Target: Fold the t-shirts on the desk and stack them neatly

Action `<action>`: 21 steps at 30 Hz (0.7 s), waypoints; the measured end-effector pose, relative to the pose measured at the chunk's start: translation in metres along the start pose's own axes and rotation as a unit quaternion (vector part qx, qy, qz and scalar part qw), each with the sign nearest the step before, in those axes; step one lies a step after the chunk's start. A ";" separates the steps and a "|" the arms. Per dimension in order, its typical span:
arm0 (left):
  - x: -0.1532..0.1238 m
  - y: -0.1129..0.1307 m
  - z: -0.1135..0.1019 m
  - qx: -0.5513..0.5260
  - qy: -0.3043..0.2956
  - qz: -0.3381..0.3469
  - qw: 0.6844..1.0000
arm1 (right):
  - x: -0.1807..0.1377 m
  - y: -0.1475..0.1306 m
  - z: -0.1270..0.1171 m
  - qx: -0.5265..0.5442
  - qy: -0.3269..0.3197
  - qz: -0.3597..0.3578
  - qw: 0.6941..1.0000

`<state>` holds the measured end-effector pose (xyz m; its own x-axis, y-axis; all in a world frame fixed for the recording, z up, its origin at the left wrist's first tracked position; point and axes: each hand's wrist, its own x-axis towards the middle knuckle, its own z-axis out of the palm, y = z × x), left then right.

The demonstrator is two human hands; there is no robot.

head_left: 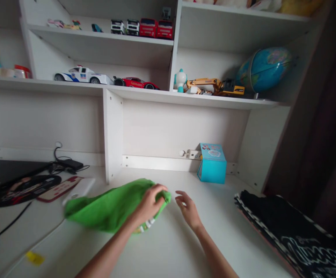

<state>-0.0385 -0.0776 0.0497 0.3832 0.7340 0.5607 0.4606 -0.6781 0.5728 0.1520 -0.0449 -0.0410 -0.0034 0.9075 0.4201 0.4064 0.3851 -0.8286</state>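
Note:
A bright green piece of clothing (110, 208), perhaps a shirt, lies bunched across the white desk, slightly blurred. Part of a white and yellow print shows along its lower edge. My left hand (152, 202) grips the garment's right end, fingers curled round the cloth. Just to the right, my right hand (187, 208) hovers apart from the cloth, its fingers bent and parted with nothing in them. On the desk's right side lies a stack of folded dark clothes (284, 224) with white lettering on the top one.
A blue desk calendar (213, 170) stands by the wall socket (194, 154). At left are a black laptop (11, 172), a round black mat (26, 189), a keyboard (79, 189) and cables. Shelves above hold toy cars (82, 74), a toy excavator (217, 85) and a globe (268, 69).

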 end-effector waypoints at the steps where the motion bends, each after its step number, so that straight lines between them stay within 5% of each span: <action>1: -0.003 0.012 0.014 -0.024 -0.059 0.025 0.998 | 0.001 0.005 -0.008 0.011 0.011 0.021 1.000; 4: -0.021 0.031 0.039 -0.040 -0.184 0.074 0.979 | 0.006 0.021 -0.028 0.022 0.028 0.077 0.996; 8: -0.045 0.032 0.049 0.007 -0.259 0.087 0.962 | 0.008 0.035 -0.031 -0.009 0.011 0.091 0.996; 15: -0.055 0.035 0.062 0.079 -0.275 0.070 0.956 | 0.000 0.023 -0.026 -0.071 -0.086 -0.014 0.994; 21: -0.054 0.039 0.055 0.051 -0.262 0.078 0.960 | -0.005 0.018 -0.027 -0.122 -0.108 -0.029 0.986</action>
<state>0.0027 -0.1410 0.0089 0.7922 0.5606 0.2411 0.4303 -0.7933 0.4307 0.1842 -0.0471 -0.0482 -0.2181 0.9095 0.3540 0.6073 0.4104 -0.6803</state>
